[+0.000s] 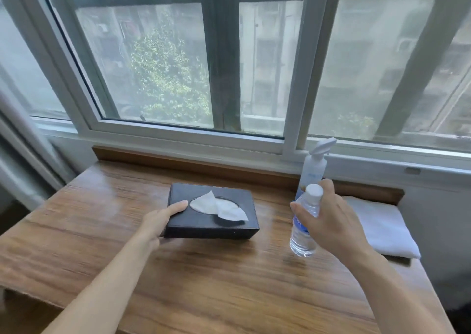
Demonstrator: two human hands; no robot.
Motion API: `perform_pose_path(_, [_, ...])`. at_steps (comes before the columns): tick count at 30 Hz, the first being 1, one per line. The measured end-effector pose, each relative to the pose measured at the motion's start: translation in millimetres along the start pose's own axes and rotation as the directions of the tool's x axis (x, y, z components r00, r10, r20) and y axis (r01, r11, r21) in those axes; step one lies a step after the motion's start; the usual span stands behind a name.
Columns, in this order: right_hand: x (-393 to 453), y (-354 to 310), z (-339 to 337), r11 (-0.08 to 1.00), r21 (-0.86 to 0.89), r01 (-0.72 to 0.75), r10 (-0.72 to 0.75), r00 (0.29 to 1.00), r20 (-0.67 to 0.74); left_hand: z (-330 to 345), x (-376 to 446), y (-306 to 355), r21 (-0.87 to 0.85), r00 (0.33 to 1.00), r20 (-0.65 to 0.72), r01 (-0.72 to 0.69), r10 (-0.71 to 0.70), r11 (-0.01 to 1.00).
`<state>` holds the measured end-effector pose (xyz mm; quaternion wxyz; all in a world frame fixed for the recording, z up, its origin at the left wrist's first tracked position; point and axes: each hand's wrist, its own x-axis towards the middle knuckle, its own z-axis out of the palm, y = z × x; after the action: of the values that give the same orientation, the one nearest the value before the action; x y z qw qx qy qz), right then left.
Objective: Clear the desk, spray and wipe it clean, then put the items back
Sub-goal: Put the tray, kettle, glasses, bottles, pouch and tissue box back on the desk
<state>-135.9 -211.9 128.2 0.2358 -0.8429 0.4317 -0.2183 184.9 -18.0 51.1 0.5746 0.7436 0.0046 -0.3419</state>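
A black tissue box [211,221] with a white tissue poking out lies in the middle of the wooden desk [204,277]. My left hand [160,221] grips its left end, thumb on top, and that end is tilted up a little. My right hand [328,221] holds a clear water bottle [304,234] with a white cap, lifted just above the desk. Right behind it, near the back edge, a white spray bottle [312,170] stands upright. A folded white cloth [379,229] lies at the desk's right side.
A raised wooden ledge [193,162] runs along the back of the desk below the window sill [204,140]. A curtain hangs at the far left. The desk's right edge drops off beside the cloth.
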Motion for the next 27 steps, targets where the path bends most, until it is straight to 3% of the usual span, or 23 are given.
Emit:
perform_pose_path(8, [18,-33,41,0.994,0.029,0.101,-0.103,0.991,0.086,47,89,35,0.048,0.989,0.124,0.078,-0.083,0.996])
perform_pose_path(12, [24,-56,68,0.993,0.071,0.095,-0.104,0.986,0.129,65,125,41,0.176,0.979,0.184,0.053,-0.086,0.983])
perform_pose_path(17, [35,-90,101,0.992,0.103,0.077,-0.09,0.987,0.134,70,158,54,0.425,0.967,0.254,-0.092,-0.021,0.9])
perform_pose_path(21, [43,-120,129,0.988,0.126,0.084,-0.1,0.987,0.127,70,169,58,0.507,0.923,0.383,-0.247,0.04,0.826])
perform_pose_path(25, [50,-149,148,0.987,0.125,0.097,-0.115,0.983,0.144,61,176,66,0.623,0.844,0.449,-0.531,0.293,0.574])
perform_pose_path(27, [53,-159,159,0.986,0.138,0.094,-0.114,0.983,0.142,49,172,71,0.583,0.814,0.477,-0.576,0.333,0.573])
